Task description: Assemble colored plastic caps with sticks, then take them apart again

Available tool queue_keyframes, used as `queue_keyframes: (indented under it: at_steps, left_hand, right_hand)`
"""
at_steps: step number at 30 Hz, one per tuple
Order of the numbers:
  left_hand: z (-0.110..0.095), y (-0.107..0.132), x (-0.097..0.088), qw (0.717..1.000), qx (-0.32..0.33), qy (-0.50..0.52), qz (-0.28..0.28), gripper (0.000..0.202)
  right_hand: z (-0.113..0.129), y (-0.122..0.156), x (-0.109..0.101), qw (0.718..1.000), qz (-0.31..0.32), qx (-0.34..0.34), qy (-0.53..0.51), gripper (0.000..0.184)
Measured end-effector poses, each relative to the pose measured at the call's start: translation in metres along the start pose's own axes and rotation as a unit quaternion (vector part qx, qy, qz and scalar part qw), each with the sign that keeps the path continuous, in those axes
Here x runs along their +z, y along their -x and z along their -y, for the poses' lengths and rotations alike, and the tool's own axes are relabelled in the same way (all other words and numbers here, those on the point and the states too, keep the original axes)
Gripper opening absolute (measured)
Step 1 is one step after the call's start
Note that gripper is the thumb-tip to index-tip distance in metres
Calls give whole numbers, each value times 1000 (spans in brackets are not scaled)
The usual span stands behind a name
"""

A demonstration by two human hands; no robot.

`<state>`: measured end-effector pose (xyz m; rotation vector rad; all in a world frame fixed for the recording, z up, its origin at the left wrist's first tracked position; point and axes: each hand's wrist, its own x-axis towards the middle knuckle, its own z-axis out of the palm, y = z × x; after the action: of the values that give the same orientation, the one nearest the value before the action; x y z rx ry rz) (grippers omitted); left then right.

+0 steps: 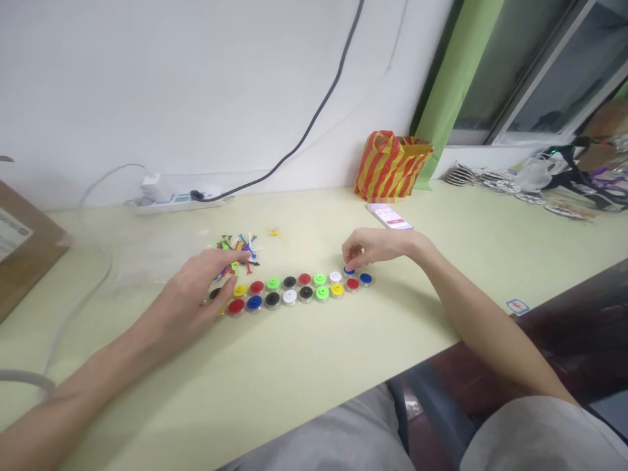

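Two rows of small round pieces with clear bases and coloured tops run across the table, among them a red one (236, 307), a white one (290, 297) and a light green one (322, 293). Over the left end of the rows is my left hand (199, 281), thumb and index finger apart, hiding some pieces there. Its index finger reaches to a pile of small coloured plastic sticks (235, 246). At the right end, the curled fingertips of my right hand (366, 247) close on a blue-topped piece (349, 270), partly covering it. Another blue-topped piece (366, 279) sits beside it.
A yellow plastic bit (275, 232) lies behind the rows. Farther back are a phone (391, 216), a striped bag (392, 167) and a power strip (179, 204) with a black cable (314, 124). A cardboard box (24, 242) stands left; assorted parts (520, 186) lie far right.
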<state>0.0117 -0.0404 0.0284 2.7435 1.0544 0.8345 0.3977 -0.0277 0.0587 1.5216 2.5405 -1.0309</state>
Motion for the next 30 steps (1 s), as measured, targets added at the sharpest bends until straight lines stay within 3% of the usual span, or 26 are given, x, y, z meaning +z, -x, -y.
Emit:
queue_keyframes:
  at_steps: [12,15,18,20,25,30]
  left_hand:
    - [11,-2,-5,998,-10,10,60,37]
    - [21,-3,-10,997,-25,-1,75,42]
    - [34,-1,-18,993,-3,-32,113,48]
    - [40,3,-24,988,14,-52,145,52]
    - [40,16,-33,972,64,-70,215,63]
    - [29,3,-22,942,162,-92,280,72]
  right_hand:
    - [6,0,3,1000,-3,-20,0,19]
    - [10,-1,8,994,-85,-64,-2,24]
    - [14,0,23,965,-220,-143,-9,35]
    - [16,4,38,949,-253,-189,14,45]
    - [15,15,73,940,-227,-217,134,58]
    - [21,3,79,927,-177,-267,193,67]
